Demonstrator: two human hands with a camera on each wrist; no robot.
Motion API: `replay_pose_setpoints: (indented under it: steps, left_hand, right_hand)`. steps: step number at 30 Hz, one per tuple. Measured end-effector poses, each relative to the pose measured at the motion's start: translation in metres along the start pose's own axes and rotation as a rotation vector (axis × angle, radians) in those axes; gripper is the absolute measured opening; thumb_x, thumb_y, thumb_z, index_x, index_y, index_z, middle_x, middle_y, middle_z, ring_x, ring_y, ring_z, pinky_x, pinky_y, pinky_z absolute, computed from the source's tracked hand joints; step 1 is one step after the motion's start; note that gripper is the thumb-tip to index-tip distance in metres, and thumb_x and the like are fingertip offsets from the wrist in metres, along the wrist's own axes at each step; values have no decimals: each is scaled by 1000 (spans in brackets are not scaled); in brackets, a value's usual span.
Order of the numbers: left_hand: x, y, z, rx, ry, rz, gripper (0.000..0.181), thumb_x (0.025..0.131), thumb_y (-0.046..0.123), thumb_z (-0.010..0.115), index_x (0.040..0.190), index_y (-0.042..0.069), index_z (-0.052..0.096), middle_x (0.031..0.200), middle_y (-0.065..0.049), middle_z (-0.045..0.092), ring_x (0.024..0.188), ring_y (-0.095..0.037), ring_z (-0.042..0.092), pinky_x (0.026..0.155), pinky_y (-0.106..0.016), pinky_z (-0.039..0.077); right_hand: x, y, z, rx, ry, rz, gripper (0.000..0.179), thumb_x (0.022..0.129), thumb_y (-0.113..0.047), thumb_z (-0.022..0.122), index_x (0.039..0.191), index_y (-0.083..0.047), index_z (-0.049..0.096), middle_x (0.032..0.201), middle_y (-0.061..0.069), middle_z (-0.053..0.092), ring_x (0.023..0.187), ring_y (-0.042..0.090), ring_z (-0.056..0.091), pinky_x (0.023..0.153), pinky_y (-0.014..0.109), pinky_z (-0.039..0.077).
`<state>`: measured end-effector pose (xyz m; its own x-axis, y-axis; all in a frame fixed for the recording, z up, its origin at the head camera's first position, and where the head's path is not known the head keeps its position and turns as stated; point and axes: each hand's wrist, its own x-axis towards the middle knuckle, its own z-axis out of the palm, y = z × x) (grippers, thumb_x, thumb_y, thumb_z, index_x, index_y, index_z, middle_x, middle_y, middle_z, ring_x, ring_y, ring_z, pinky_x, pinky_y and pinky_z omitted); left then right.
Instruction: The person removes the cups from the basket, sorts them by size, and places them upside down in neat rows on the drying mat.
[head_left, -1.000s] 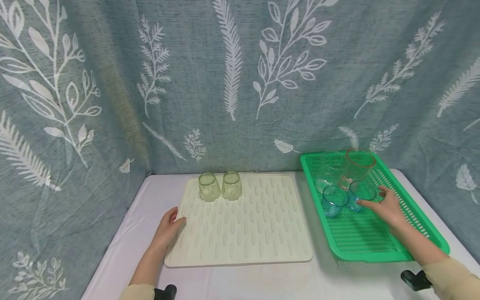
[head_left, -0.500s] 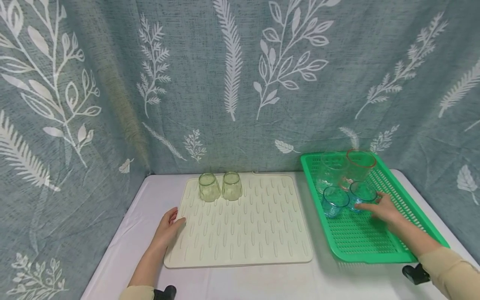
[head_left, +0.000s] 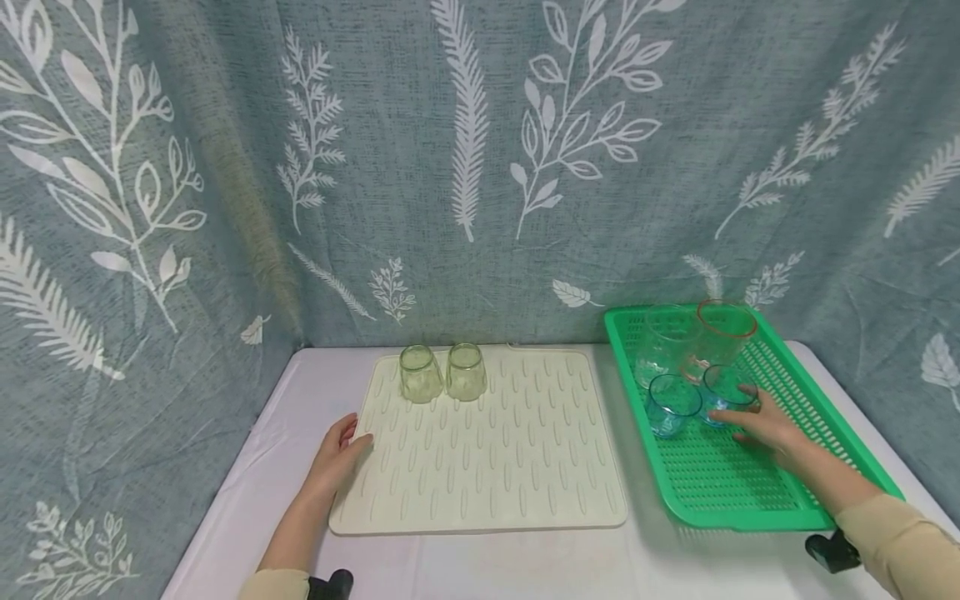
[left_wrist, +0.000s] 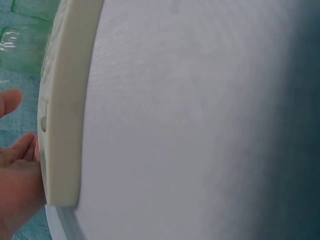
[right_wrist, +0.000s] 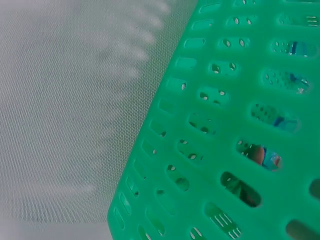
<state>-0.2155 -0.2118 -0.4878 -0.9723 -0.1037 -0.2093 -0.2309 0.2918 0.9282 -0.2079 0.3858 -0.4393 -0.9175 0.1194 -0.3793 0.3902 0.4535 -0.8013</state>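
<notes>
My right hand (head_left: 768, 427) holds the right-hand one of two blue glasses (head_left: 729, 387) in the green basket, thumb across its near side and fingers round its right side. The other blue glass (head_left: 672, 406) stands beside it. At the left edge of the cream drying mat (head_left: 495, 458) rests my left hand (head_left: 339, 457), fingers loosely bent, thumb over the edge. In the left wrist view the left hand (left_wrist: 20, 180) appears beside the mat's thick edge (left_wrist: 70, 125). The right wrist view shows mainly the basket wall, with a bit of finger (right_wrist: 257, 154) through a slot.
Two green glasses (head_left: 467, 372) stand upside down at the mat's back left. A clear glass (head_left: 667, 337) and a red-rimmed glass (head_left: 723, 333) stand at the back of the green basket (head_left: 675, 504). A patterned curtain (head_left: 420, 167) hangs behind the white table (head_left: 525, 571).
My right hand has closed in on the right-hand blue glass, its fingers now round it and the thumb on its near side. The left hand has stayed at the mat edge.
</notes>
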Motion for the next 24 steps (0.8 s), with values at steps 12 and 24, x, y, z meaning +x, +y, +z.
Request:
replay_pose_setpoints:
  steps: [12,24]
  left_hand:
    - [0,0,-1,-1,-4,6,70,97,13,53,152,-7,14,150,-29,25,142,-39,21,119,-44,12]
    - [-2,2,-2,-7,-11,20,69,97,11,53,151,-9,14,149,-30,26,141,-40,22,119,-45,12]
  right_hand:
    - [2,4,1,37,-2,-23,99,94,-30,66,150,9,-6,141,40,20,124,50,40,90,37,53]
    - [-14,-7,3,87,77,-108,97,94,-34,65,151,7,-1,133,32,28,114,35,47,88,33,54]
